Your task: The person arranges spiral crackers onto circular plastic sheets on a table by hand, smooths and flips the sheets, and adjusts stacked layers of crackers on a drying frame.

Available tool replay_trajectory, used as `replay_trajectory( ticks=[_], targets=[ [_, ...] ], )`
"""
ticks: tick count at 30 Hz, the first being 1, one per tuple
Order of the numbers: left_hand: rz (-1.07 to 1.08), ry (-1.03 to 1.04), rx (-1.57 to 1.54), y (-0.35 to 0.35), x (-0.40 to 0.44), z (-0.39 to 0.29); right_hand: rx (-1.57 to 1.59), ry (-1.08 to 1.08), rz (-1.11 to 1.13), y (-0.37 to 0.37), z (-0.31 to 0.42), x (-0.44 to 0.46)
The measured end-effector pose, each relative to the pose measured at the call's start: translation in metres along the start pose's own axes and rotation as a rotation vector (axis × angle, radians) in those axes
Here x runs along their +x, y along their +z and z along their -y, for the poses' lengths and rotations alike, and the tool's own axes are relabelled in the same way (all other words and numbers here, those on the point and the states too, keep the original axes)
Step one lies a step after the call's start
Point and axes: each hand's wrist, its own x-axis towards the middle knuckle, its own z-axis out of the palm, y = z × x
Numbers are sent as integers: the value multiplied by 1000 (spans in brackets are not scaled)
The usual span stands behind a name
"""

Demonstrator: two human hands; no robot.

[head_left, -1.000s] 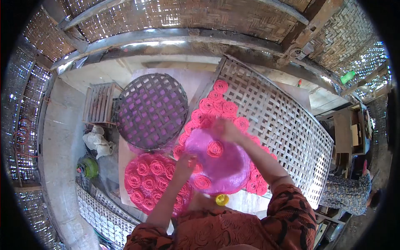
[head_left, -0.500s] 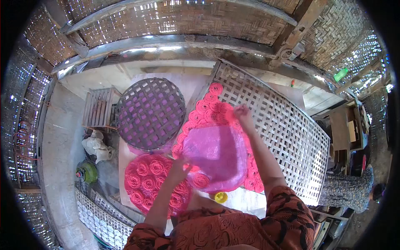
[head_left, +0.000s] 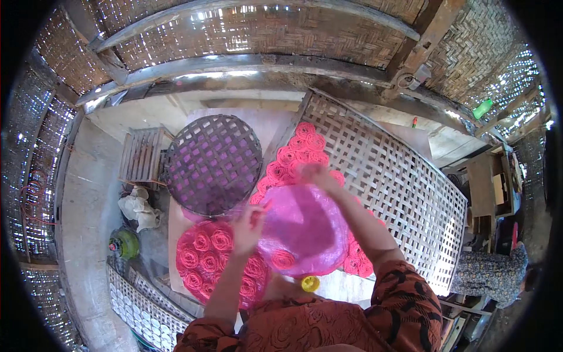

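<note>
Hands apart: left (head_left: 248,227) by the pink sheet (head_left: 331,234), grip unclear; right (head_left: 314,175) over pink coils (head_left: 287,156), grip unclear.

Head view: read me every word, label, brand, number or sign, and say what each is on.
No readable text anywhere.
Green bottle: too small to tell.
Round green container: too small to tell.
Yellow item: no lettering I can make out.
Purple sheet: none visible.
</note>
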Motion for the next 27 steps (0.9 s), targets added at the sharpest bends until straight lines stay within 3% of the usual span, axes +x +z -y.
replay_trajectory(
  ticks=[2, 4, 6, 8, 10, 12, 13, 17, 19, 20, 22, 23, 25, 27],
  targets=[
    [54, 358, 114, 32, 10, 1, -5, -67, 249, 19, 22, -37],
    [99, 434, 228, 49, 7, -13, 911, 462, 251, 25, 25, -55],
    [142, 505, 343, 56, -2, -11, 555, 177, -47, -8, 2, -59],
    [241, 292, 211, 60, -30, 20, 269, 110, -334, -44, -23, -47],
    [361, 248, 273, 54, -60, 44, 232, 119, -540, -64, -73, -28],
    [451, 206, 565, 47, -86, 55, 367, 199, -539, -70, -99, -16],
    [451, 206, 571, 47, -93, 60, 498, 277, -532, -70, -109, -11],
    [492, 137, 580, 48, -111, 74, 479, 417, -491, -59, -119, -7],
    [497, 103, 576, 53, -115, 82, -440, 182, -504, -56, -109, -13],
    [482, 91, 580, 58, -114, 89, -439, 187, -500, -55, -92, -19],
    [483, 64, 579, 64, -115, 93, -675, -295, -600, -43, -46, -39],
    [495, 37, 566, 65, -113, 91, -497, -7, -456, -23, -48, -52],
    [520, 1, 549, 64, -114, 81, -301, -125, -257, 22, -53, -86],
    [347, 106, 527, 58, -112, 60, -300, -10, 205, 55, -9, -133]
  ],
)
